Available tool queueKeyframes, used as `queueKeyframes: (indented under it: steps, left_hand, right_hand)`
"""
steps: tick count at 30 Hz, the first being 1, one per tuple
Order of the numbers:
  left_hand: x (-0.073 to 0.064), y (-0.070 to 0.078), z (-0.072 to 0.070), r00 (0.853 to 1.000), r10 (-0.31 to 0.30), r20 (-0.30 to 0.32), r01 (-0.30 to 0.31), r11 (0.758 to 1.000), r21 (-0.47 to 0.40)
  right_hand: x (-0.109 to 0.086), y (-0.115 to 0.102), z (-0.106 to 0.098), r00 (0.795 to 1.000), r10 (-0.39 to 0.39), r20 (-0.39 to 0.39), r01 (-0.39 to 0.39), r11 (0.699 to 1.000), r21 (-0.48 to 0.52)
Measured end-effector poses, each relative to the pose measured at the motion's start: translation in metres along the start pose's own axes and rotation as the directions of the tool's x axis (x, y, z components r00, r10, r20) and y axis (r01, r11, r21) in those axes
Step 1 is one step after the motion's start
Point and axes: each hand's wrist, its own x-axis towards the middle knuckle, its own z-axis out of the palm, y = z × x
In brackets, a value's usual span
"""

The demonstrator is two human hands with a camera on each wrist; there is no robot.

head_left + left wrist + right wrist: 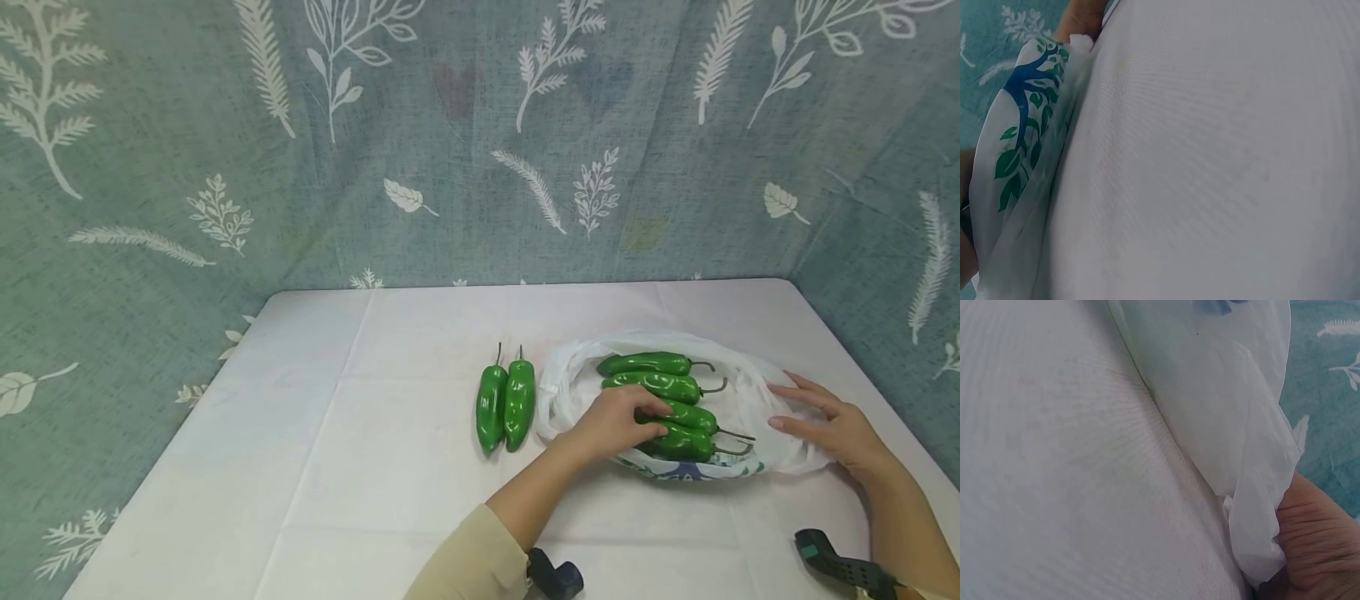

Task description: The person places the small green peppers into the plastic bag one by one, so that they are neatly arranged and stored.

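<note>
In the head view, several glossy green peppers lie side by side in a white plastic bag (570, 357), stems toward the right. My left hand (611, 423) reaches over the bag's near left rim, thumb and fingers curled at the left end of a green pepper (693, 417) in the lower pair. At the right side of the bag, my right hand (843, 429) rests with spread fingers on the plastic. The left wrist view shows the bag's side (1035, 119), printed with blue branches and green leaves. Crumpled plastic (1210, 412) meets my right hand (1319, 544) in the right wrist view.
Two more green peppers, a left one (491, 408) and a right one (519, 404), lie upright in view on the white tablecloth (405, 467), left of the bag. A teal curtain (450, 167) with white leaf patterns surrounds the table's back and sides.
</note>
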Motion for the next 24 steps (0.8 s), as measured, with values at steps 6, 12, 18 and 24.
queueKeyframes:
  steps: [6, 12, 18, 24]
  left_hand:
    - [0.0, 0.005, 0.0, 0.999, -0.045, -0.007, 0.045, 0.997, 0.056]
    - [-0.001, 0.0, -0.002, 0.998, -0.041, -0.043, 0.04, 0.999, -0.024]
    - [-0.004, -0.006, -0.008, 0.996, -0.07, -0.054, 0.062, 0.988, -0.14]
    - [-0.007, -0.011, -0.014, 0.992, -0.105, -0.072, 0.09, 0.98, -0.18]
  right_hand:
    - [0.0, -0.001, 0.001, 1.0, 0.01, 0.005, -0.01, 1.0, -0.01]
    - [-0.001, -0.001, -0.001, 1.0, 0.008, 0.001, -0.008, 1.0, 0.003]
    - [-0.001, -0.001, -0.003, 1.0, 0.003, -0.003, -0.003, 1.0, 0.011]
    - [-0.001, -0.001, -0.001, 1.0, 0.012, 0.001, -0.012, 1.0, 0.011]
